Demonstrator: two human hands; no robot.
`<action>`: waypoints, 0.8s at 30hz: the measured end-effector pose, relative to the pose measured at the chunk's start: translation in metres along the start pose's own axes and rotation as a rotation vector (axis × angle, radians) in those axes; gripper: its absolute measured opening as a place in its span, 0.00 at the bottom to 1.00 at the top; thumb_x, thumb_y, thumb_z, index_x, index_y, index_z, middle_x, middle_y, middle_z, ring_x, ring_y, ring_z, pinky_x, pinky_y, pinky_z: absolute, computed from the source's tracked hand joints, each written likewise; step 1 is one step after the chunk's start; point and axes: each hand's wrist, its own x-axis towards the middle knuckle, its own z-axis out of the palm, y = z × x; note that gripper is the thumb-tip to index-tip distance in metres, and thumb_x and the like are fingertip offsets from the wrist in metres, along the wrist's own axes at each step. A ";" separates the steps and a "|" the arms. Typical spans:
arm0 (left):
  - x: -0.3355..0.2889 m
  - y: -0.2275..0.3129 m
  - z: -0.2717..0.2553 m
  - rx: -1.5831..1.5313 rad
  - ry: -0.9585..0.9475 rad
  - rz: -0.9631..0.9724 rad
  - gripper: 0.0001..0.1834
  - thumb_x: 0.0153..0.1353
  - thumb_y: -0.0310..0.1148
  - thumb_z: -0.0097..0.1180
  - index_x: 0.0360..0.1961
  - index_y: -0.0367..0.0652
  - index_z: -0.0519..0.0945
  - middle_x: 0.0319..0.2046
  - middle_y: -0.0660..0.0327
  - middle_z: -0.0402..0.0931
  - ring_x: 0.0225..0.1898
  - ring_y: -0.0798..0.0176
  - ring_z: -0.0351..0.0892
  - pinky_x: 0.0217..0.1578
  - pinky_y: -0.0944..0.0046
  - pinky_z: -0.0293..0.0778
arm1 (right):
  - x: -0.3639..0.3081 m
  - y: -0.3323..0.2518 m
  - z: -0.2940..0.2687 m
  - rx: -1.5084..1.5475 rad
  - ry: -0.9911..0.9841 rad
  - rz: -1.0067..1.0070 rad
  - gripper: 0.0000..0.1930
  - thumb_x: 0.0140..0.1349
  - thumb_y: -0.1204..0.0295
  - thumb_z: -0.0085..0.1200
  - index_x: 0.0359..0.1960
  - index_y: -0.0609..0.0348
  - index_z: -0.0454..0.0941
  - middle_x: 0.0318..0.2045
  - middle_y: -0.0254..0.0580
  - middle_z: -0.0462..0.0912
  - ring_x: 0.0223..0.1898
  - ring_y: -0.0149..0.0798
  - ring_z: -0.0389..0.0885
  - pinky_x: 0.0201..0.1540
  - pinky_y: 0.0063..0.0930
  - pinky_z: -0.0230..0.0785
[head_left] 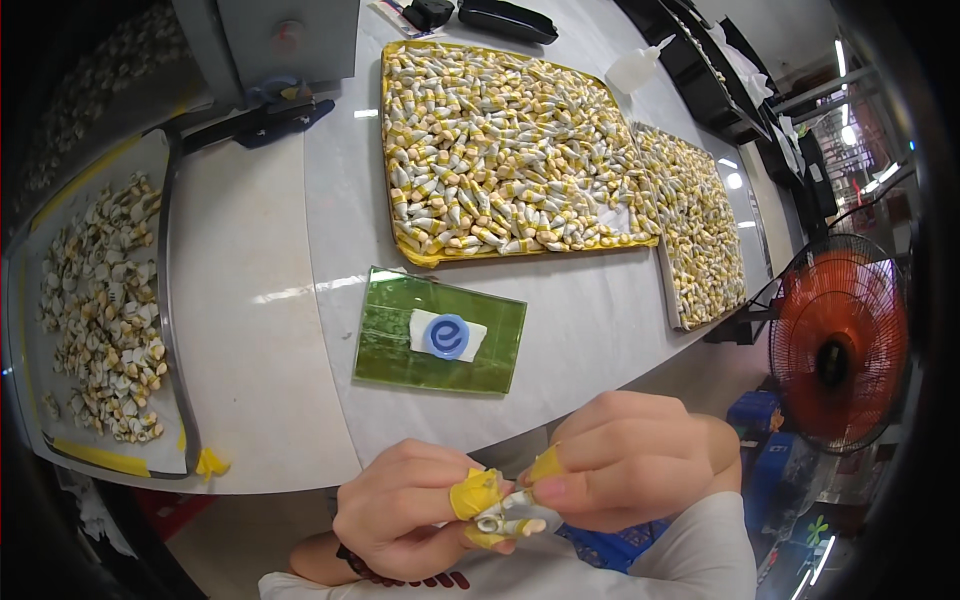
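My left hand (pixel 405 510) is closed, with yellow tape wrapped on its fingertips. Between those tips it grips a small white piece (pixel 490 523) with a round, hollow-looking end; a peach-tipped bit shows beside it. My right hand (pixel 635 465) pinches the same whitish piece from the other side, thumb against finger, also with yellow tape on a fingertip. Both hands meet close to my body, just off the table's near edge. Beyond them lies a green glass-like plate (pixel 440 370) bearing a white pad and a round blue item (pixel 447 337).
A yellow-rimmed tray (pixel 430 258) full of small white, yellow-banded pieces sits beyond the plate. Another full tray (pixel 690 230) adjoins it on the right. At left, a dark-edged tray (pixel 180 380) holds loose shell-like pieces. An orange fan (pixel 838 345) stands right; a squeeze bottle (pixel 635 70) is behind.
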 end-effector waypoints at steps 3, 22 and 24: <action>0.001 0.001 -0.001 0.029 -0.021 -0.008 0.15 0.40 0.23 0.69 0.31 0.31 0.79 0.29 0.53 0.81 0.30 0.57 0.80 0.30 0.65 0.74 | 0.000 0.003 -0.001 -0.013 -0.034 -0.044 0.07 0.46 0.83 0.59 0.29 0.72 0.78 0.24 0.46 0.77 0.22 0.36 0.75 0.24 0.22 0.71; 0.007 0.008 0.004 0.170 -0.085 0.054 0.16 0.35 0.23 0.72 0.28 0.36 0.80 0.25 0.58 0.79 0.27 0.57 0.79 0.27 0.65 0.78 | 0.005 -0.001 -0.016 0.052 -0.207 0.024 0.04 0.50 0.83 0.59 0.28 0.67 0.77 0.27 0.46 0.80 0.24 0.40 0.78 0.26 0.25 0.74; 0.007 0.007 0.003 0.149 -0.094 0.070 0.16 0.35 0.23 0.71 0.28 0.36 0.80 0.25 0.57 0.78 0.27 0.56 0.79 0.27 0.64 0.78 | 0.009 -0.004 -0.019 0.063 -0.267 0.053 0.04 0.50 0.82 0.59 0.28 0.67 0.78 0.27 0.46 0.80 0.24 0.40 0.78 0.26 0.25 0.74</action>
